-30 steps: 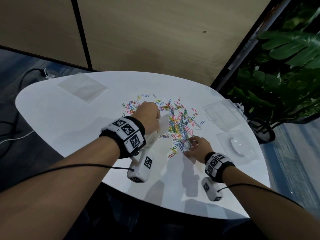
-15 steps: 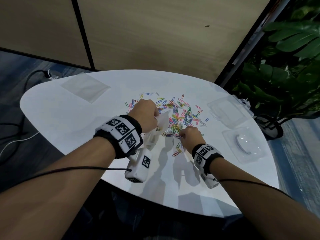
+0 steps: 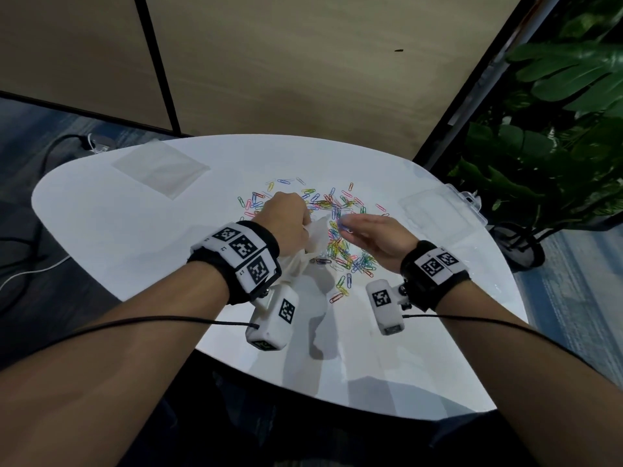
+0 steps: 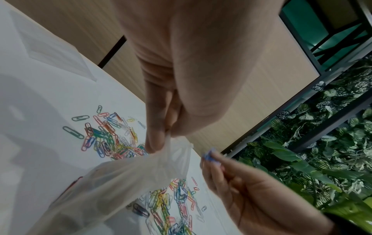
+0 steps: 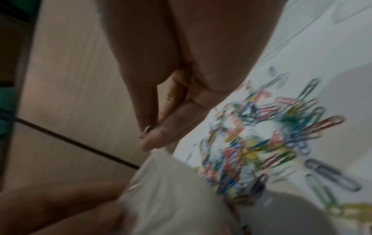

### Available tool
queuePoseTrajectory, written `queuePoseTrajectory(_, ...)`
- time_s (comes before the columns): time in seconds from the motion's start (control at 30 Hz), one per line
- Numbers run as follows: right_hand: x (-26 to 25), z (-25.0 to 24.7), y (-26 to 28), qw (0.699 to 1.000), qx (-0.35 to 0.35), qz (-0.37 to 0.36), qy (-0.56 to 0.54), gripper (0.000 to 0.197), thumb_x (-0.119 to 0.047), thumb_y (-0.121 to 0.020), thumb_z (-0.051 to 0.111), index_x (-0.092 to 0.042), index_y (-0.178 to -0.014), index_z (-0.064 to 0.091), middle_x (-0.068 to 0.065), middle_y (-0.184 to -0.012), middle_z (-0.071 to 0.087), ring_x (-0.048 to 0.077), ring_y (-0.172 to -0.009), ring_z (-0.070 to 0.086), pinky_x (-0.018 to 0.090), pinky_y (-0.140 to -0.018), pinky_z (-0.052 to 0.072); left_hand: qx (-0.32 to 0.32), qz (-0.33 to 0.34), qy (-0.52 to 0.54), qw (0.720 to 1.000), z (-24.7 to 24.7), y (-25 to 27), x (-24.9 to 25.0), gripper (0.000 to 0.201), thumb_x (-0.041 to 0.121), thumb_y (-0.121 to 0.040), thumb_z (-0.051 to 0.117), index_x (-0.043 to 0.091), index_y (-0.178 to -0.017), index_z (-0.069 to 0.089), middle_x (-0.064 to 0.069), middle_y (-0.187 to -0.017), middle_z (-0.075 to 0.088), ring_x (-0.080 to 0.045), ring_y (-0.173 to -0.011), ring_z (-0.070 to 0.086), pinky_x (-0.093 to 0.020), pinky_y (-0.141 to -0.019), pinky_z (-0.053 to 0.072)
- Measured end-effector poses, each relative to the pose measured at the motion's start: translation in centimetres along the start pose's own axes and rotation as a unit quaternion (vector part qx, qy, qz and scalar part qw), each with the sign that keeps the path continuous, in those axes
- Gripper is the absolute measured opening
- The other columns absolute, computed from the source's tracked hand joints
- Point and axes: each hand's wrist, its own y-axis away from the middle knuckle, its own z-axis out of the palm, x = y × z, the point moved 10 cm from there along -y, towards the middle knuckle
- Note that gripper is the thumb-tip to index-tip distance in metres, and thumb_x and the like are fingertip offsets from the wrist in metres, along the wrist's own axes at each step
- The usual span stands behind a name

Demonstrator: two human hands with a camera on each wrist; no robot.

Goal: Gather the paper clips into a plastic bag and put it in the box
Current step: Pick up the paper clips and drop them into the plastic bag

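Coloured paper clips (image 3: pixel 340 244) (image 4: pixel 108 139) (image 5: pixel 257 143) lie scattered in a pile on the round white table (image 3: pixel 135 230). My left hand (image 3: pixel 286 217) pinches the top edge of a thin clear plastic bag (image 3: pixel 313 244) (image 4: pixel 124 179) (image 5: pixel 171 195), which hangs open above the table. My right hand (image 3: pixel 357 227) (image 4: pixel 213 157) is raised beside the bag's mouth and pinches a few paper clips (image 4: pixel 210 156) (image 5: pixel 147 132) between thumb and fingertips. The clear plastic box (image 3: pixel 438 210) lies open at the right of the table.
A second flat clear bag (image 3: pixel 158 166) lies at the table's far left. A clear round-domed lid or tray (image 3: pixel 485 261) sits near the right edge. A leafy plant (image 3: pixel 556 129) stands right of the table, a wooden wall behind it. Cables run on the floor at left.
My right hand has lifted off the table with clips pinched in it and swung left and up to the bag's mouth. The left hand holds the bag about where it was.
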Motion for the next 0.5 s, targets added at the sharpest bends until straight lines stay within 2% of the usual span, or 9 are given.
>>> queuePoseTrajectory(0.07,-1.1,3.3,1.2,0.998,-0.047,-0.016,0.039,0.014,0.0,-0.089,0.066,0.006,-0.101,0.069,0.01,-0.09,0.075,0.016,-0.083,0.073,0.02,-0.075,0.057,0.003,0.003,0.001,1.0,0.1,0.0,0.2,0.03,0.001,-0.084,0.056,0.012,-0.1,0.079,-0.004,-0.079,0.068,-0.027,-0.088,0.067,-0.038,-0.087,0.058)
queuePoseTrajectory(0.13,-1.1,5.4,1.9,0.988,-0.046,-0.041,0.143,0.01,0.0,-0.087,0.069,0.005,-0.095,0.073,0.012,-0.084,0.075,0.02,-0.077,0.073,0.025,-0.076,0.06,0.01,0.004,0.005,1.0,0.0,0.1,0.3,0.026,0.006,-0.084,0.058,0.012,-0.1,0.078,-0.009,-0.09,0.073,-0.027,-0.089,0.067,-0.037,-0.086,0.058)
queuePoseTrajectory(0.2,-1.8,6.3,2.5,0.951,-0.013,-0.096,0.292,0.009,-0.006,-0.087,0.07,-0.001,-0.09,0.076,0.012,-0.081,0.076,0.023,-0.075,0.075,0.033,-0.077,0.062,0.017,0.001,0.013,1.0,-0.2,0.3,0.3,0.025,0.006,-0.084,0.06,0.009,-0.103,0.076,-0.011,-0.097,0.072,-0.027,-0.092,0.068,-0.036,-0.085,0.058)
queuePoseTrajectory(0.27,-3.1,6.8,3.0,0.909,0.009,-0.148,0.388,0.01,-0.012,-0.089,0.068,-0.009,-0.089,0.077,0.007,-0.081,0.076,0.019,-0.074,0.075,0.034,-0.075,0.062,0.024,-0.005,0.023,0.999,-0.5,0.4,0.1,0.027,0.004,-0.084,0.06,0.008,-0.107,0.075,-0.011,-0.104,0.071,-0.027,-0.095,0.067,-0.035,-0.086,0.057)
queuePoseTrajectory(0.37,-5.0,4.9,3.4,0.911,0.043,-0.179,0.37,0.009,-0.011,-0.09,0.068,-0.011,-0.092,0.076,0.004,-0.084,0.075,0.018,-0.075,0.075,0.034,-0.07,0.063,0.025,-0.013,0.033,0.999,-0.9,0.4,-0.4,0.033,0.001,-0.083,0.058,0.009,-0.111,0.074,-0.011,-0.109,0.071,-0.026,-0.098,0.067,-0.035,-0.089,0.057)
queuePoseTrajectory(0.43,-5.0,1.5,3.1,0.902,0.084,-0.155,0.393,0.008,-0.012,-0.089,0.07,-0.012,-0.095,0.075,0.008,-0.088,0.075,0.018,-0.074,0.074,0.034,-0.066,0.063,0.019,-0.016,0.037,0.999,-1.0,0.4,-0.6,0.034,-0.001,-0.083,0.056,0.007,-0.111,0.074,-0.012,-0.11,0.072,-0.027,-0.101,0.067,-0.036,-0.091,0.057)
queuePoseTrajectory(0.47,-4.1,-0.5,2.7,0.886,0.097,-0.114,0.439,0.013,-0.015,-0.087,0.072,-0.013,-0.1,0.073,0.01,-0.095,0.075,0.018,-0.073,0.074,0.034,-0.065,0.063,0.017,-0.015,0.037,0.999,-1.0,0.4,-0.6,0.034,-0.001,-0.084,0.056,0.007,-0.111,0.074,-0.013,-0.109,0.072,-0.027,-0.101,0.068,-0.037,-0.091,0.057)
queuePoseTrajectory(0.5,-2.3,-2.8,2.4,0.86,0.101,-0.047,0.499,0.027,-0.018,-0.085,0.075,-0.014,-0.111,0.069,0.011,-0.104,0.073,0.019,-0.073,0.073,0.032,-0.064,0.063,0.015,-0.015,0.037,0.999,-1.1,0.4,-0.6,0.034,-0.001,-0.084,0.056,0.006,-0.111,0.074,-0.013,-0.108,0.072,-0.027,-0.1,0.068,-0.037,-0.09,0.058)
